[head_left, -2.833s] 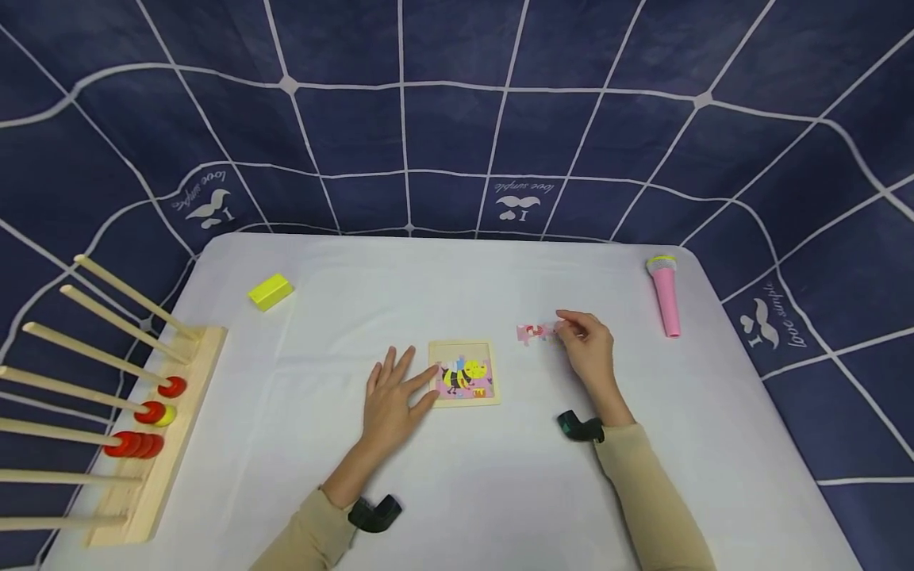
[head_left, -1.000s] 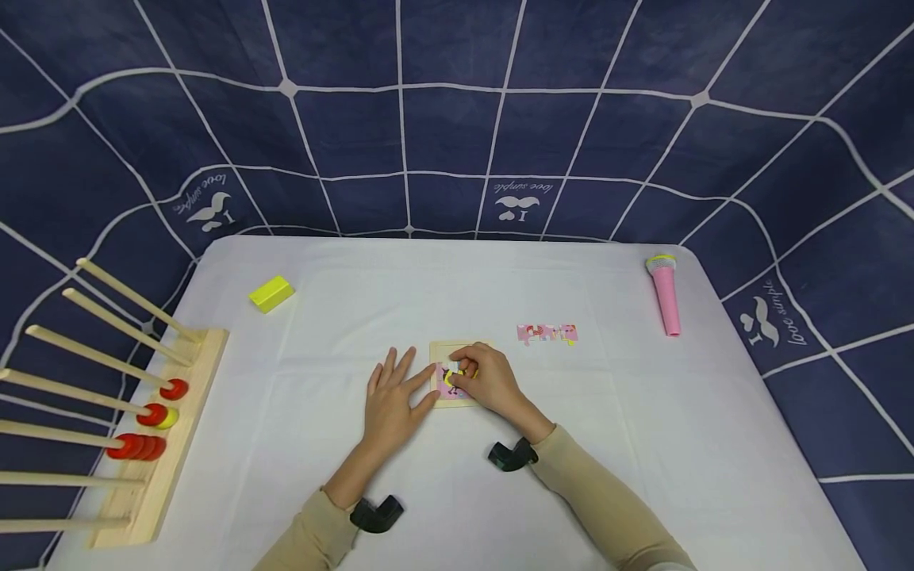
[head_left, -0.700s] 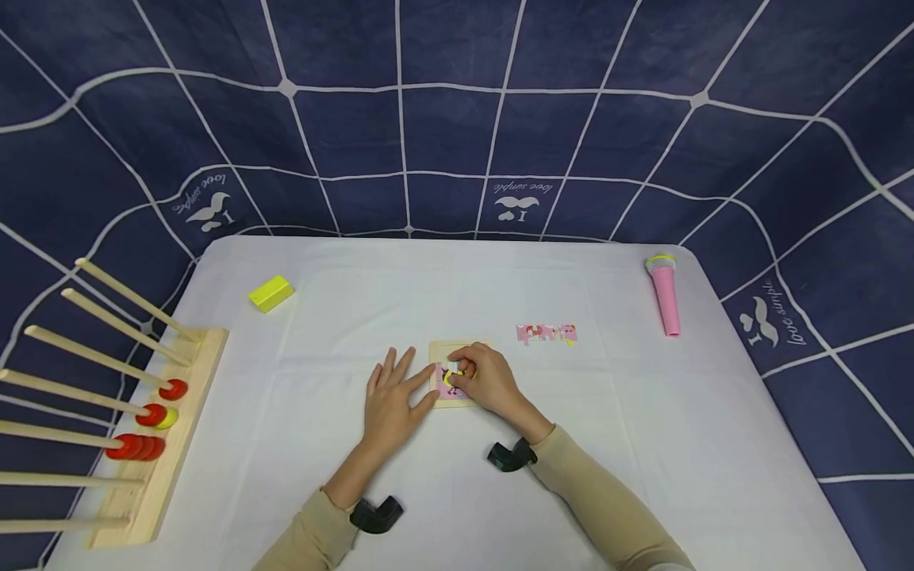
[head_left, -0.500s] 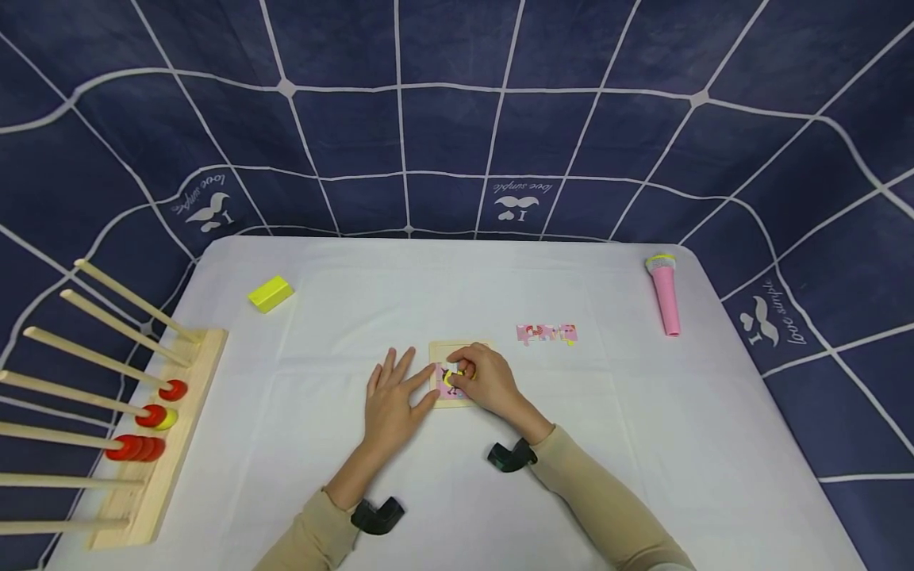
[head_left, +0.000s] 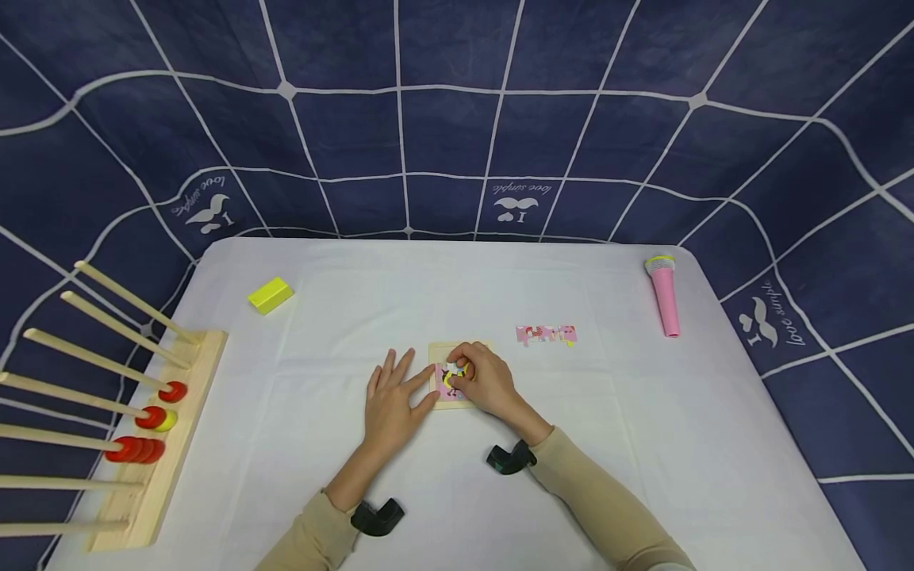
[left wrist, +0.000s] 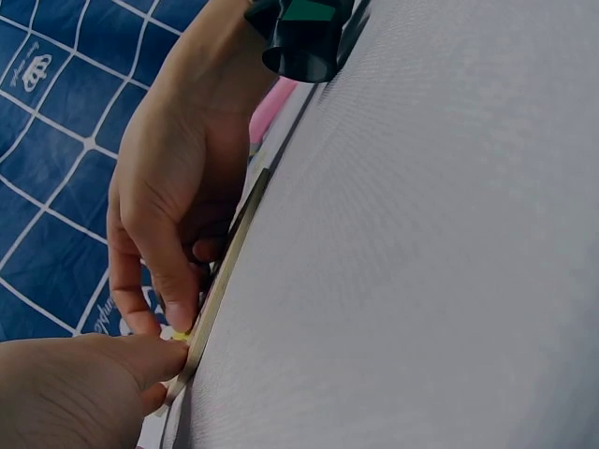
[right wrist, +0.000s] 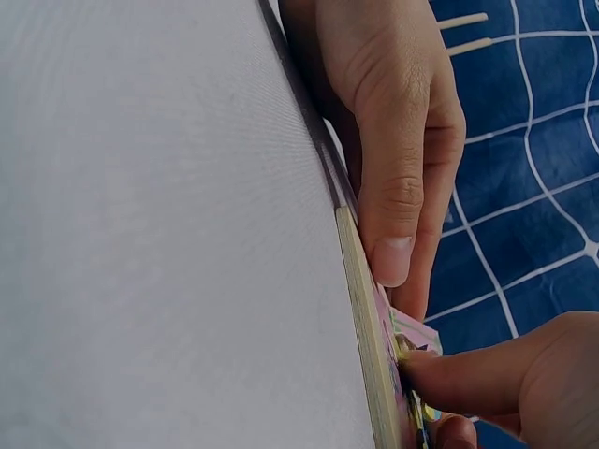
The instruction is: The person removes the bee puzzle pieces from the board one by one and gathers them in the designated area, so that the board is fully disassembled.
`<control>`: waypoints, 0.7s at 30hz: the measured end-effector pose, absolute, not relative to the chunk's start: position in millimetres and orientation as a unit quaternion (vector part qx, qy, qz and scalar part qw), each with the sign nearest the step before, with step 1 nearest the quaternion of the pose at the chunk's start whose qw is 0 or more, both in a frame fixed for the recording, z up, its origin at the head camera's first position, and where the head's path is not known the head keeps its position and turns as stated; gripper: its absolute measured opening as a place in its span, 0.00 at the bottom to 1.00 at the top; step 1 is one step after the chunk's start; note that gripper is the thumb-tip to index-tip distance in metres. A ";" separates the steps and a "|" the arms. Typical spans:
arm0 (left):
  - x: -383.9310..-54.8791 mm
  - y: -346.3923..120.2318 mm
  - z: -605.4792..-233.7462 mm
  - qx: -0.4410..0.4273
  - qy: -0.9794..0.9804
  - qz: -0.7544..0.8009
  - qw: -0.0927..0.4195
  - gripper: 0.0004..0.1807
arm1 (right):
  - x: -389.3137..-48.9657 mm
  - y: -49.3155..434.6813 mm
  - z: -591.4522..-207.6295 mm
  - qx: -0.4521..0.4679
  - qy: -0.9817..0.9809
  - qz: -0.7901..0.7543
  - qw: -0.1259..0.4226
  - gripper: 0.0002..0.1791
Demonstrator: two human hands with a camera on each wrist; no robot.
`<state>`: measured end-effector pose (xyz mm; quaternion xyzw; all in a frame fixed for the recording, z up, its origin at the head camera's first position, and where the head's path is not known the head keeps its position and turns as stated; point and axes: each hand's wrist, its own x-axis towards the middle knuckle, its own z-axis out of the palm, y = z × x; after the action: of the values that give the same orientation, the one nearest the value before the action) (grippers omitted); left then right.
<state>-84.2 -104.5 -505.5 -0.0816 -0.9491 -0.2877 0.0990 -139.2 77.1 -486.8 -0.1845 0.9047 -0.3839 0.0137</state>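
A small wooden puzzle tray (head_left: 441, 350) lies mid-table, with pink puzzle pieces (head_left: 441, 390) of a bee picture in it and its upper strip bare. My left hand (head_left: 391, 404) rests at the tray's left side, thumb and forefinger straight and touching the left edge, other fingers spread. My right hand (head_left: 491, 385) is over the picture, its thumb and fingertips pinching a puzzle piece (right wrist: 417, 330) that tilts up from the tray in the right wrist view. The hand hides the picture's right part. A short row of loose puzzle pieces (head_left: 546, 334) lies beyond, to the right.
At the left stands a wooden peg rack (head_left: 187, 412) with red and yellow rings on some pegs. A yellow block (head_left: 270, 295) lies at the back left, a pink toy microphone (head_left: 665, 297) at the back right. A blue checked curtain (head_left: 457, 127) closes off the back.
My right hand has left the loose row, come left to the tray and taken a puzzle piece between its fingertips. Over the last second it barely moves; the piece lifts slightly. My left hand stays.
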 end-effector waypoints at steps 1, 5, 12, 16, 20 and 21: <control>-84.1 -104.4 -505.6 -0.082 -0.949 -0.288 0.099 0.23 | -138.8 77.3 -486.9 -0.186 0.904 -0.385 0.013 0.14; -84.0 -104.2 -505.8 -0.083 -0.948 -0.290 0.099 0.23 | -137.7 78.1 -487.4 -0.191 0.895 -0.403 0.005 0.10; -84.4 -103.5 -505.1 -0.086 -0.946 -0.297 0.099 0.24 | -139.7 79.0 -485.7 -0.171 0.864 -0.473 0.024 0.06; -85.2 -103.9 -505.5 -0.087 -0.945 -0.298 0.100 0.24 | -140.3 79.1 -483.8 -0.158 0.853 -0.496 0.038 0.06; -85.4 -104.2 -506.0 -0.087 -0.945 -0.298 0.100 0.24 | -140.0 79.0 -483.5 -0.160 0.854 -0.493 0.040 0.06; -85.3 -104.3 -506.2 -0.087 -0.945 -0.298 0.100 0.24 | -139.9 78.9 -483.6 -0.162 0.856 -0.490 0.038 0.05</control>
<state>-85.3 -104.3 -506.2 -0.0873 -0.9452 -0.2984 0.0998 -139.9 78.9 -483.6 -0.1619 0.8559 -0.4897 0.0383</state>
